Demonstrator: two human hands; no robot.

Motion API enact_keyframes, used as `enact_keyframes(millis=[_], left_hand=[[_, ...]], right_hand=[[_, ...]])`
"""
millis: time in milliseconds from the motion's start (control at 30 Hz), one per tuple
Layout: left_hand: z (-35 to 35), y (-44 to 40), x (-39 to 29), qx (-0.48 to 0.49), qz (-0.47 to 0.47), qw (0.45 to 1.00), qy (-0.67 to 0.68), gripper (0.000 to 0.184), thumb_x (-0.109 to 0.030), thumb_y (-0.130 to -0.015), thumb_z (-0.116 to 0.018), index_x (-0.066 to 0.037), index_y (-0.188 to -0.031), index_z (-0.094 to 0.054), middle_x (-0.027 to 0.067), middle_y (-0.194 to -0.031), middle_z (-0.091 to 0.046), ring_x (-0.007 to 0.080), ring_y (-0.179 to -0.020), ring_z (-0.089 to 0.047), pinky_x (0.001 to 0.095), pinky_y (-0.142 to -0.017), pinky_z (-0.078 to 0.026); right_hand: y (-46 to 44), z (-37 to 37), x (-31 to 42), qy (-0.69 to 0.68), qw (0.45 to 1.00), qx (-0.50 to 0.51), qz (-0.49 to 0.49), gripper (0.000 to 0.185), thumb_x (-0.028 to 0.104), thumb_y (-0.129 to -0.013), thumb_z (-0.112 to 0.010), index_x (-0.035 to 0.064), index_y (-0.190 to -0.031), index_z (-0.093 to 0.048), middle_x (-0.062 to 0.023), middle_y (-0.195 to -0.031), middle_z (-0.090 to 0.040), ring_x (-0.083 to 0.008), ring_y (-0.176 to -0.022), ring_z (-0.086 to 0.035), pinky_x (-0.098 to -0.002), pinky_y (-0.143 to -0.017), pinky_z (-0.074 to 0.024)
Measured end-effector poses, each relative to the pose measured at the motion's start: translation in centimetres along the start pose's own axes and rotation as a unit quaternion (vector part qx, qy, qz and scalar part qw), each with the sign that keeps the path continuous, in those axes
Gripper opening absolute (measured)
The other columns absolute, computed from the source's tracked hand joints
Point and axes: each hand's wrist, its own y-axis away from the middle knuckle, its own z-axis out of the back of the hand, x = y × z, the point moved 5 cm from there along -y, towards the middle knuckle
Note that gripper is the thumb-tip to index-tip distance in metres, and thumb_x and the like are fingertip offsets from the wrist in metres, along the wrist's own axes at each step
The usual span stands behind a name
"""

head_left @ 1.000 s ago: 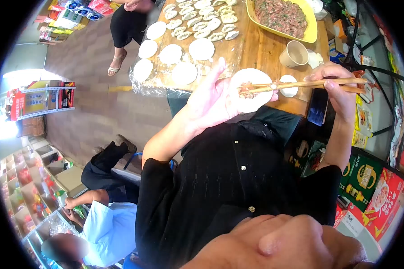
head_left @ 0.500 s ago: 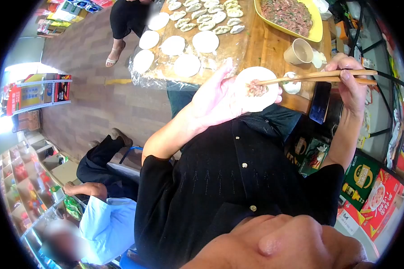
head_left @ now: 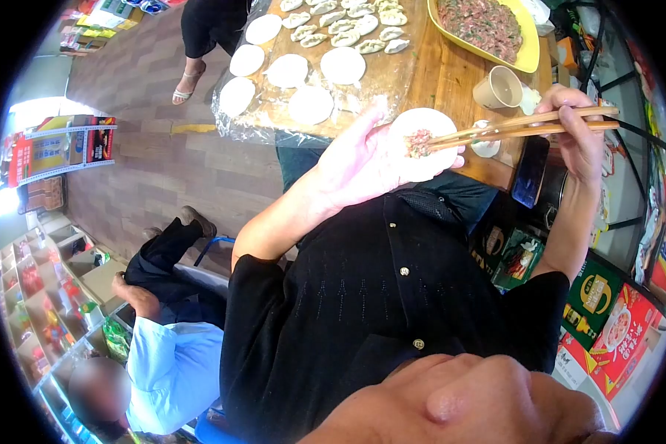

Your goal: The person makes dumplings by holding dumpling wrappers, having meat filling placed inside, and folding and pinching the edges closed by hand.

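Note:
On my left hand lies a round dough wrapper, the thumb stretched out and fingertips showing past its far edge. A small heap of meat filling sits on the wrapper. Wooden chopsticks are gripped in my right hand, their tips touching the filling. Beyond, a yellow bowl holds more meat filling. Several flat wrappers and rows of folded dumplings lie on the plastic-covered part of the wooden table.
A paper cup stands near the table's right side, with a small white disc and a dark phone closer to me. At the lower left sits a person in a light blue shirt. Another person's leg shows beyond the table's left edge.
The chopstick tips have moved a little on the filling, which looks more gathered on the wrapper. My right hand has shifted slightly right. The seated person's arm has moved.

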Motion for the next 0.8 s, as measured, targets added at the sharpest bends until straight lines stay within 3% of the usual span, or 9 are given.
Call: enact_keyframes(millis=[133,333,400,533,600,667,700,800], left_hand=[[0.4,-0.3,0.2,-0.011,0.010,1.000,0.020,0.073,-0.053,-0.100,-0.020,0.005,-0.143,-0.028,0.0291,-0.143,-0.037,0.0442,-0.130,-0.041,0.0444,-0.110,-0.037],[0.6,-0.4,-0.1,-0.012,0.011,1.000,0.022,0.072,-0.052,-0.101,-0.020,0.005,-0.142,-0.030,0.0294,-0.142,-0.038,0.0445,-0.129,-0.042,0.0445,-0.110,-0.037],[0.7,-0.4,-0.1,-0.012,0.011,1.000,0.020,0.071,-0.052,-0.101,-0.020,0.005,-0.142,-0.030,0.0299,-0.142,-0.038,0.0449,-0.129,-0.042,0.0446,-0.110,-0.037],[1.1,-0.8,-0.2,-0.023,0.009,0.999,0.038,0.069,-0.049,-0.102,-0.021,0.006,-0.142,-0.030,0.0316,-0.140,-0.039,0.0451,-0.129,-0.042,0.0452,-0.110,-0.037],[1.3,-0.9,-0.1,-0.020,0.014,0.999,0.043,0.068,-0.048,-0.102,-0.021,0.006,-0.142,-0.030,0.0321,-0.140,-0.039,0.0450,-0.129,-0.042,0.0453,-0.110,-0.037],[2.1,-0.6,-0.2,-0.053,0.004,0.998,0.032,0.071,-0.050,-0.101,-0.022,0.008,-0.143,-0.028,0.0355,-0.143,-0.033,0.0482,-0.131,-0.037,0.0492,-0.107,-0.038],[2.3,-0.6,-0.2,-0.040,-0.003,0.999,0.007,0.071,-0.050,-0.101,-0.026,0.008,-0.141,-0.029,0.0346,-0.142,-0.034,0.0475,-0.130,-0.039,0.0489,-0.110,-0.035],[3.0,-0.5,0.0,-0.085,-0.015,0.995,-0.044,0.062,-0.044,-0.102,-0.026,0.005,-0.141,-0.033,0.0286,-0.140,-0.042,0.0426,-0.129,-0.044,0.0475,-0.108,-0.037]], right_hand=[[-0.4,0.4,-0.2,-0.078,0.997,-0.024,-0.004,0.018,0.013,-0.093,-0.056,-0.0015,-0.104,-0.059,-0.0187,-0.097,-0.063,-0.0242,-0.083,-0.065,-0.0305,-0.067,-0.0530],[-1.0,-0.3,-1.5,-0.030,0.998,-0.034,-0.046,0.020,0.013,-0.093,-0.056,-0.0016,-0.107,-0.060,-0.0179,-0.097,-0.065,-0.0212,-0.083,-0.066,-0.0286,-0.068,-0.0544],[-1.1,-0.1,-1.3,-0.093,0.995,-0.034,-0.025,0.021,0.013,-0.093,-0.056,-0.0015,-0.108,-0.059,-0.0172,-0.097,-0.066,-0.0214,-0.085,-0.067,-0.0283,-0.068,-0.0548],[-1.2,-0.1,-2.4,-0.029,0.995,-0.067,-0.070,0.021,0.014,-0.094,-0.054,-0.0016,-0.107,-0.059,-0.0171,-0.096,-0.065,-0.0215,-0.084,-0.067,-0.0283,-0.066,-0.0548],[-1.7,1.9,-1.0,-0.028,0.999,-0.042,-0.015,0.021,0.014,-0.094,-0.054,-0.0017,-0.107,-0.059,-0.0154,-0.098,-0.066,-0.0210,-0.087,-0.067,-0.0280,-0.069,-0.0552],[-2.0,5.5,0.2,-0.014,0.990,-0.132,0.049,0.022,0.015,-0.095,-0.054,-0.0024,-0.109,-0.060,-0.0149,-0.100,-0.067,-0.0198,-0.089,-0.067,-0.0273,-0.073,-0.0551],[-1.9,7.4,0.7,0.060,0.971,-0.225,0.044,0.025,0.015,-0.096,-0.054,-0.0030,-0.112,-0.060,-0.0149,-0.102,-0.067,-0.0190,-0.092,-0.067,-0.0270,-0.078,-0.0546],[-3.1,10.9,0.2,0.178,0.939,-0.289,0.048,0.028,0.016,-0.095,-0.059,-0.0028,-0.115,-0.060,-0.0133,-0.105,-0.067,-0.0173,-0.092,-0.067,-0.0256,-0.082,-0.0545]])
